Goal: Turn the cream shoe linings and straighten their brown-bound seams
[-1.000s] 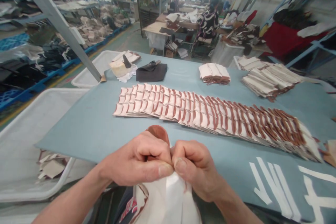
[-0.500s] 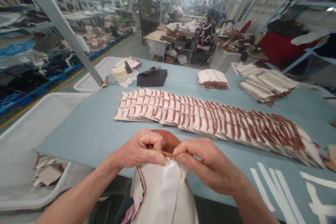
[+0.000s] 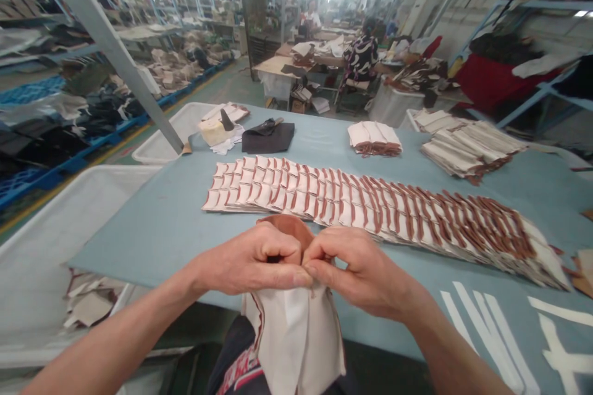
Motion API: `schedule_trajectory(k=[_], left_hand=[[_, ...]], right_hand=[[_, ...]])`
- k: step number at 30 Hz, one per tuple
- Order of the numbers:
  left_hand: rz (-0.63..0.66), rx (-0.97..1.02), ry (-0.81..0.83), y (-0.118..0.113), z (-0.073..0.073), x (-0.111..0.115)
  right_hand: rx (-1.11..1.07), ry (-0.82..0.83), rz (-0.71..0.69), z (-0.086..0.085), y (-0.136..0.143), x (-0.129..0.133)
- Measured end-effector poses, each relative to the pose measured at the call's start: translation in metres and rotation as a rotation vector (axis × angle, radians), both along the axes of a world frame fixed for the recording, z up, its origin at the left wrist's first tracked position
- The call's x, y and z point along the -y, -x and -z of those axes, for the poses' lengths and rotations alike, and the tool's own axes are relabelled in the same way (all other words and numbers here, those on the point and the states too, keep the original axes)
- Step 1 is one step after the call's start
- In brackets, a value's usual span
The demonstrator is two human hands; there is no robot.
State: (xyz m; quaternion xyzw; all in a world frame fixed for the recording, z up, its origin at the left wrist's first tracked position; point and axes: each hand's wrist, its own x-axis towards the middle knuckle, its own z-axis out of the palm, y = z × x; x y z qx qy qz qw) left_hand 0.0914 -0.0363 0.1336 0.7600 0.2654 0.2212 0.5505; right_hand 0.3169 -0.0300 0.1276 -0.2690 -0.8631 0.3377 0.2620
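Observation:
A cream fabric piece with brown seam edges and a brown rim (image 3: 287, 333) hangs over my lap in front of the table edge; it looks like a sewn bag or pouch turned inside out. My left hand (image 3: 259, 259) pinches its upper edge between thumb and curled fingers. Right beside it, my right hand (image 3: 352, 265) pinches the same edge, the fingertips of both hands almost touching. Behind the hands, the brown inner side (image 3: 290, 225) of the piece curves up. What lies between the fingertips is hidden.
Overlapping cream and brown pieces (image 3: 361, 203) form a long row across the blue table (image 3: 152, 216). White strips (image 3: 491, 333) lie at right. Further back are stacked pieces (image 3: 375, 137), a larger pile (image 3: 472, 142) and a black cloth (image 3: 269, 137). White bins (image 3: 106, 176) stand left; a seated person (image 3: 361, 55) works beyond.
My left hand has slid right along the edge, closer to my right hand. The fabric's brown rim has risen slightly, and the hanging piece has shifted and folded.

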Motion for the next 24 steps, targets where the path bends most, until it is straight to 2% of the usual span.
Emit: schedule_trajectory(k=[4, 6, 10, 14, 19, 22, 24], left_hand=[[-0.054, -0.083, -0.182, -0.001, -0.002, 0.011], [-0.106, -0.109, -0.209, 0.001, 0.000, 0.014], [-0.160, -0.062, -0.104, 0.010, 0.010, 0.020], [-0.165, 0.011, -0.036, 0.022, 0.017, 0.030], [-0.214, 0.061, -0.126, 0.034, 0.020, 0.037], [-0.252, 0.021, -0.213, 0.040, 0.016, 0.027], [-0.231, -0.001, -0.231, 0.041, 0.009, 0.018]], right_hand=[[0.000, 0.080, 0.025, 0.012, -0.007, -0.006], [-0.041, 0.156, 0.053, 0.019, -0.010, -0.009], [-0.123, 0.320, 0.062, 0.035, -0.015, -0.011], [-0.199, 0.359, 0.072, 0.044, -0.016, -0.008], [-0.267, 0.323, -0.001, 0.030, -0.017, 0.003], [-0.272, 0.256, 0.034, 0.011, -0.017, 0.007], [-0.279, 0.193, 0.005, -0.003, -0.015, 0.007]])
